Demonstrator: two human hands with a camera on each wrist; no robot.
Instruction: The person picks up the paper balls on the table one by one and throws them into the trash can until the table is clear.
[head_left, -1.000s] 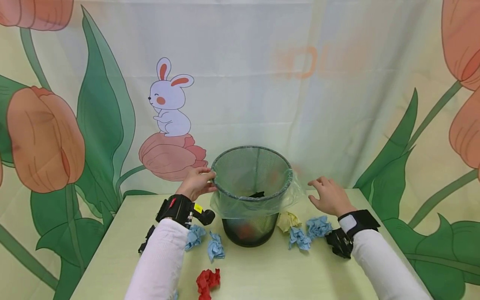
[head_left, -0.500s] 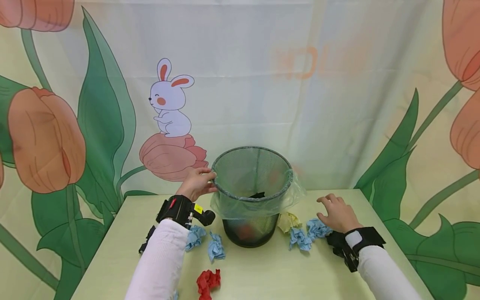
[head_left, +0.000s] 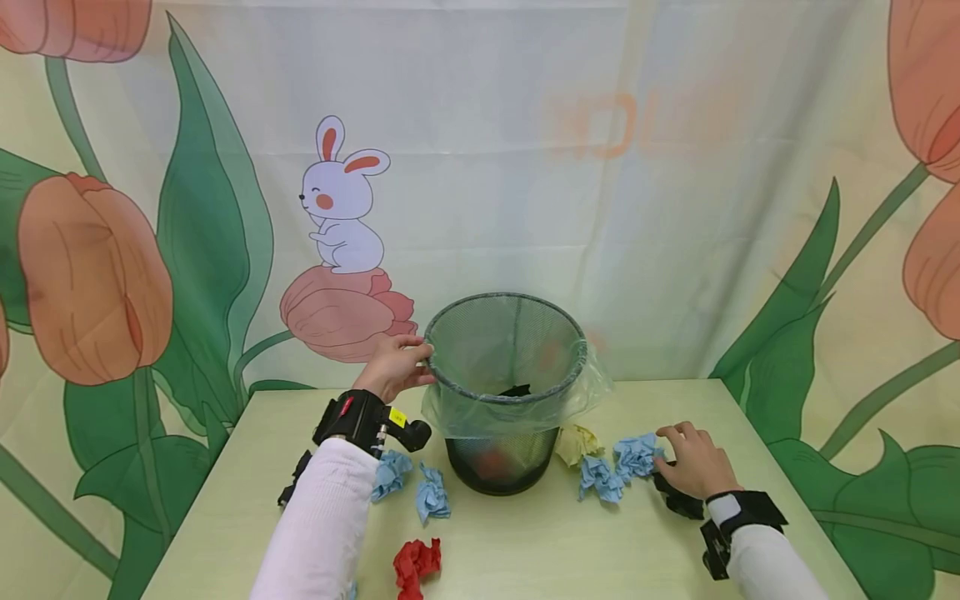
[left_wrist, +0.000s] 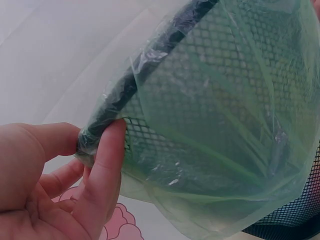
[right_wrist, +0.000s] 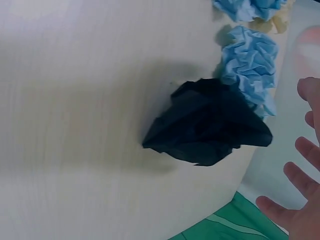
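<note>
A black mesh wastebasket (head_left: pixel 498 475) stands upright at the back of the table, its rim covered by a translucent green bag (head_left: pixel 480 421). My left hand (head_left: pixel 392 367) pinches the bag-covered rim (left_wrist: pixel 132 82) on the left side, thumb and fingers on either side of it. On the right, my right hand (head_left: pixel 699 462) hovers over a crumpled black paper ball (right_wrist: pixel 210 122), fingers spread and slightly bent, holding nothing. Against the black ball lies a crumpled blue paper ball (right_wrist: pixel 250 62). Something black (head_left: pixel 515 390) shows inside the basket.
A second blue ball (head_left: pixel 600 481) and a yellow one (head_left: pixel 576 444) lie right of the basket. Left of it are two more blue balls (head_left: pixel 432 493), a red ball (head_left: pixel 416 567) nearer the front, and a dark thing (head_left: pixel 292 479) beside my left sleeve. A printed curtain (head_left: pixel 480 167) hangs behind.
My right hand has moved from beside the basket's right rim, down and to the right, to over the black paper ball. My left hand has stayed on the rim.
</note>
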